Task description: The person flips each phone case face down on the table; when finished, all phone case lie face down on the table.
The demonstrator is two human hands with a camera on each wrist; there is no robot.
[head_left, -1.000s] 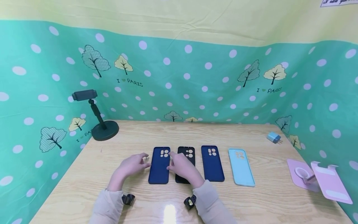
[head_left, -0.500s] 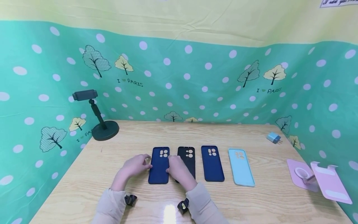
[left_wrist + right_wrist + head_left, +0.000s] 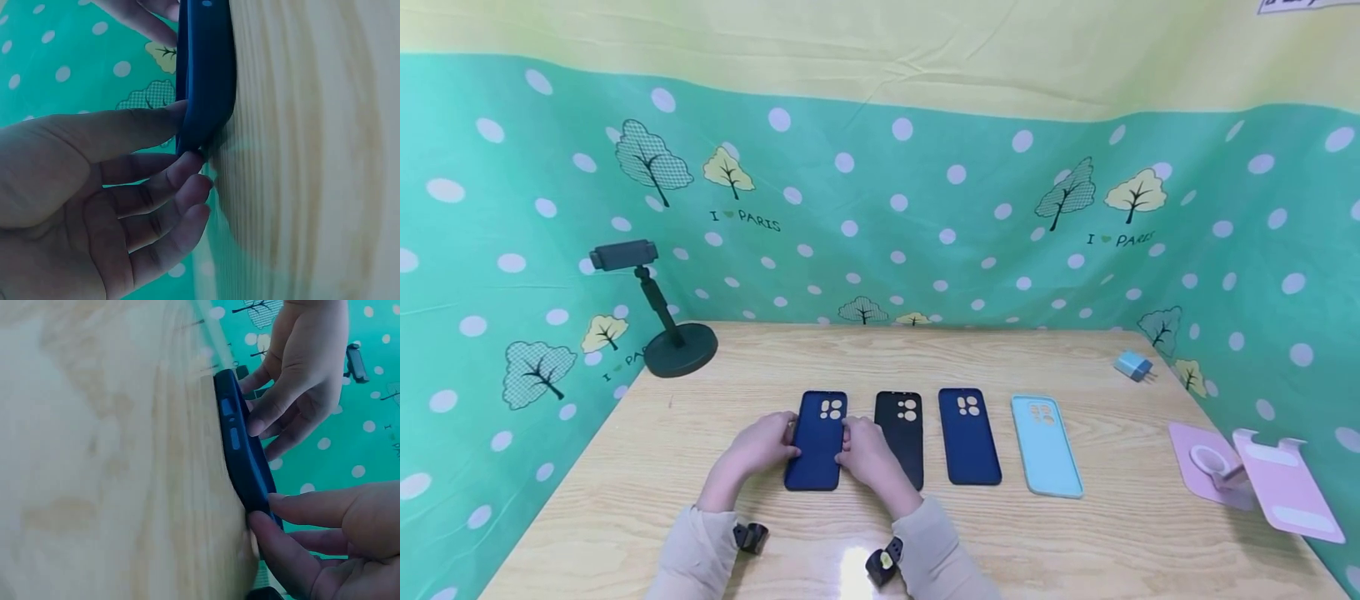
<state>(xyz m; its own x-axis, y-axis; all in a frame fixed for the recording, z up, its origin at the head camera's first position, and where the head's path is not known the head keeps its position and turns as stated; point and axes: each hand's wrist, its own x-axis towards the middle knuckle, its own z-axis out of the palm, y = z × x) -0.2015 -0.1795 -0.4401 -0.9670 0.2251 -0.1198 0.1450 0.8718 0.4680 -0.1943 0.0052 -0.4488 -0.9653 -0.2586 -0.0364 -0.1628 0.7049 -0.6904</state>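
Observation:
A dark blue phone case (image 3: 817, 450), leftmost of a row, lies on the table with its camera cutouts at the far end. My left hand (image 3: 762, 443) pinches its left edge; in the left wrist view the thumb rests on the rim and a fingertip reaches under the case (image 3: 211, 69). At the right edge, my right hand (image 3: 868, 454) pinches the rim between thumb and index finger, seen close in the right wrist view. Side cutouts show along the case (image 3: 240, 456) there. Just right of that hand lies a black phone case (image 3: 906, 442), partly covered by it.
Further right lie a second dark blue case (image 3: 972, 446) and a light blue case (image 3: 1049, 454). A black stand (image 3: 677, 348) is at the back left. A blue charger plug (image 3: 1132, 365) and a pink folding stand (image 3: 1285, 487) are at the right.
The right hand has come left from over the black case and taken hold of the leftmost case's right edge. That case has slid slightly left, widening its gap from the black one.

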